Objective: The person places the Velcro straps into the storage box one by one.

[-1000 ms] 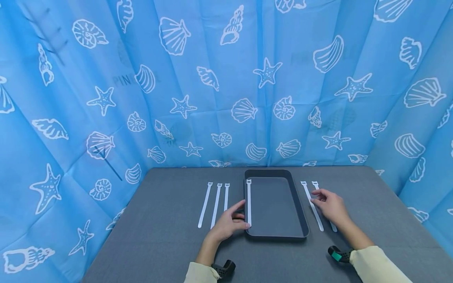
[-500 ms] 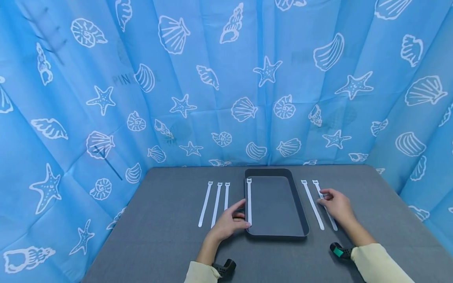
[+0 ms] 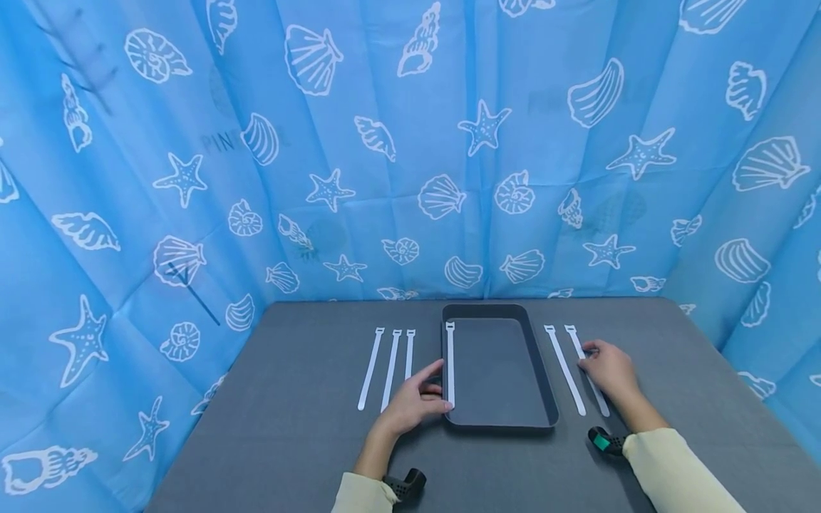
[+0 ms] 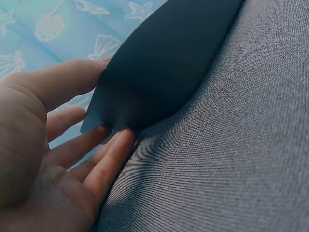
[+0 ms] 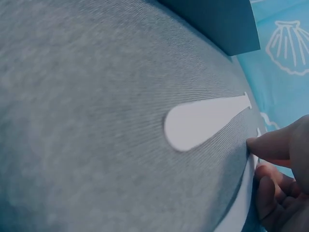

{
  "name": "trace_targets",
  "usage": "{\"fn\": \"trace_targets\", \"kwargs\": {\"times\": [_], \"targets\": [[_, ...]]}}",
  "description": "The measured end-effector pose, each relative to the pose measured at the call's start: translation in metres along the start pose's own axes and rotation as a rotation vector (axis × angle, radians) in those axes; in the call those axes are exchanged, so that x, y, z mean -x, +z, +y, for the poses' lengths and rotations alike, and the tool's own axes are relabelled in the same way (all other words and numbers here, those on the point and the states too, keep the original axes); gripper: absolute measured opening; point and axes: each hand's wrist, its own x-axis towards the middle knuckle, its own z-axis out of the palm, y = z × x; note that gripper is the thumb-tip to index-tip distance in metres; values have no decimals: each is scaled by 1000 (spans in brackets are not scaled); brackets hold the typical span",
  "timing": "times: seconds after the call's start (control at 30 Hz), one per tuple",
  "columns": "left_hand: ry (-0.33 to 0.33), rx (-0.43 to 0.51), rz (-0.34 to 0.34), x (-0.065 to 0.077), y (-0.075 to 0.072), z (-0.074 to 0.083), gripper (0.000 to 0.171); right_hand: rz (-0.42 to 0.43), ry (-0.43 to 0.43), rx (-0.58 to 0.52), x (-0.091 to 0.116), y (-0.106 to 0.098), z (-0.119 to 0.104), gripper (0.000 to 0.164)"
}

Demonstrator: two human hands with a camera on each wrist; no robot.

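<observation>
White straps (image 3: 370, 369) lie, three together, left of the tray (image 3: 500, 370), whose left wall my left hand (image 3: 412, 407) pinches; a fourth strap (image 3: 450, 363) lies inside along that wall. Past another strap (image 3: 566, 372), my right hand (image 3: 612, 370) pinches the outermost strap (image 3: 596, 390), likely light and bendy, best held by its edges.

Curtain (image 3: 410, 160): hung in folds behind the table (image 3: 288, 399); blue, printed with white shells (image 3: 314, 63) and starfish (image 3: 484, 130).
Tabletop: covered in grey weave, far corners rounded.
Lettering (image 3: 218, 143): faintly shown at the curtain's left, "PIN" readable.
Dark forked mark (image 3: 187, 288): seen below the lettering.
</observation>
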Motion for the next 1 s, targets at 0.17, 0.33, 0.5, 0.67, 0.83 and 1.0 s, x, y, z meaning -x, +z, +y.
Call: {"fn": "trace_targets", "kwargs": {"times": [0.17, 0.33, 0.5, 0.67, 0.83, 1.0], "targets": [[-9, 12, -1, -1, 0, 1, 78, 3, 40, 9, -2, 0, -5, 32], [-19, 4, 0, 0, 0, 2, 78, 4, 73, 6, -2, 0, -7, 31], [-17, -1, 3, 0, 0, 1, 78, -12, 123, 5, -2, 1, -9, 34], [-16, -5, 4, 0, 0, -1, 78, -38, 79, -2, 0, 0, -5, 38], [-15, -4, 8, 0, 1, -2, 78, -65, 40, -12, 0, 0, 3, 44], [-17, -7, 7, 1, 1, 1, 78, -78, -21, -19, 0, -1, 9, 49]]}}
